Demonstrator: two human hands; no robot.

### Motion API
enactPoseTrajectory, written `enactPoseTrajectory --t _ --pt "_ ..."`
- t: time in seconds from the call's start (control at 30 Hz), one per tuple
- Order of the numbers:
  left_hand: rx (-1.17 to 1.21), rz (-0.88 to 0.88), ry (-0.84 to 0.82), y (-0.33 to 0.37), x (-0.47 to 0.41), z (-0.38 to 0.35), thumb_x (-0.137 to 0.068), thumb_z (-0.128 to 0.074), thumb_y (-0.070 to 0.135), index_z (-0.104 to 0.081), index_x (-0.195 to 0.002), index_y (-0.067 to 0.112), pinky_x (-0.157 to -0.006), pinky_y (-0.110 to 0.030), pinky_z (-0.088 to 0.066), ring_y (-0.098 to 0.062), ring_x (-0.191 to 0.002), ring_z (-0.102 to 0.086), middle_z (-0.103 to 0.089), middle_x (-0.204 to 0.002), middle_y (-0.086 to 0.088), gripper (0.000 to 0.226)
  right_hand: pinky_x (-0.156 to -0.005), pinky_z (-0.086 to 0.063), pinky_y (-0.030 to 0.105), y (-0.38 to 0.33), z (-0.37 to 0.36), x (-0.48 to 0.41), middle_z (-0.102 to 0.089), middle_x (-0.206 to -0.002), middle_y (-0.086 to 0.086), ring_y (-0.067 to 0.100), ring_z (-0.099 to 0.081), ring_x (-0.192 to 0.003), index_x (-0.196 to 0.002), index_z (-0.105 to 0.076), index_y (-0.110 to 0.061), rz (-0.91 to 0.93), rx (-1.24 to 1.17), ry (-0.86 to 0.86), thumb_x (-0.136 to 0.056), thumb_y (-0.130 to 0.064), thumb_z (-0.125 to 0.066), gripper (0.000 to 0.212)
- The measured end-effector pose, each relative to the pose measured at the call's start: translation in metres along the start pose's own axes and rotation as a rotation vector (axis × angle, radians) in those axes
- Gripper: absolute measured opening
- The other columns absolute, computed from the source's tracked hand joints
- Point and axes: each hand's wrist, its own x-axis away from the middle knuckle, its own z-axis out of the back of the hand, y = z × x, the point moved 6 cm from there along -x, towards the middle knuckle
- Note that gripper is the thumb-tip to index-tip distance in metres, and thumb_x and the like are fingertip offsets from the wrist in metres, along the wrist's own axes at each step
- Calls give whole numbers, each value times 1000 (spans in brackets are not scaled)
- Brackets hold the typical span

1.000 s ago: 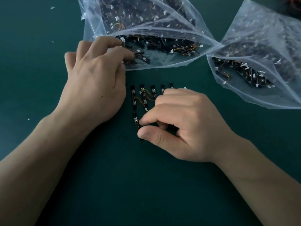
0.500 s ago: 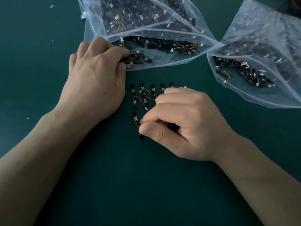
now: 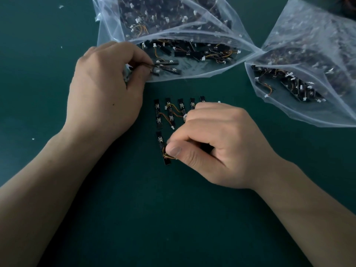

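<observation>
Left hand pinches a small black strip circuit board with thin orange wires at the mouth of the far clear plastic bag. Right hand pinches the wires of a second black board, which lies on the dark green counter near a row of boards. The boards are probably light and stiff and their leads soft and fragile, so take them by the edges. The right hand hides part of the row, where 5 tops show.
</observation>
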Motion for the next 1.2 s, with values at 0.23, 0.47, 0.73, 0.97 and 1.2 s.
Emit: enactPoseTrajectory --t 0.23,0.47,0.73,0.97,1.2 --pt "-40 -53 -75 0 1 -5 -99 -67 26 -77 -110 26 -89 -32 -45 -24 -98 -61 -70 -101 7 15 -61 -44 40 3 2 0 -59 -64 0 21 -50 -61 -79 -77 -11 -13 -41 52 -104 -31 -60 36" --pt "-50 -80 -9 6 1 2 -100 -69 23 -78 -110 22 -86 -17 -37 -22 -102 -57 -63 -103 13 13 -61 -44 38 6 11 1 -63 -65 2 21 -55 -61 -77 -75 -6 -56 -49 174 -104 -25 -61 36" --pt "51 -359 -3 36 8 7 -107 -67 23 -80 -109 13 -90 -24 -41 -26 -96 -63 -72 -105 1 17 -63 -45 26 16 31 5 -66 -84 -2 17 -54 -65 -120 -66 -9 -200 -24 429 -98 -22 -74 28" --pt "190 -331 -85 41 14 1 -101 -75 26 -74 -121 13 -81 -8 -41 5 -81 -52 -67 -97 12 24 -58 -46 33 20 30 5 -69 -82 -12 17 -60 -62 -101 -74 -13 -275 -42 454 -99 -17 -73 5" --pt "242 -309 -85 40 14 3 -103 -72 22 -77 -111 13 -81 -8 -39 10 -88 -54 -64 -100 19 14 -55 -38 21 19 29 3 -61 -71 -17 12 -54 -60 -88 -73 -15 -294 -58 436 -101 -18 -69 14"
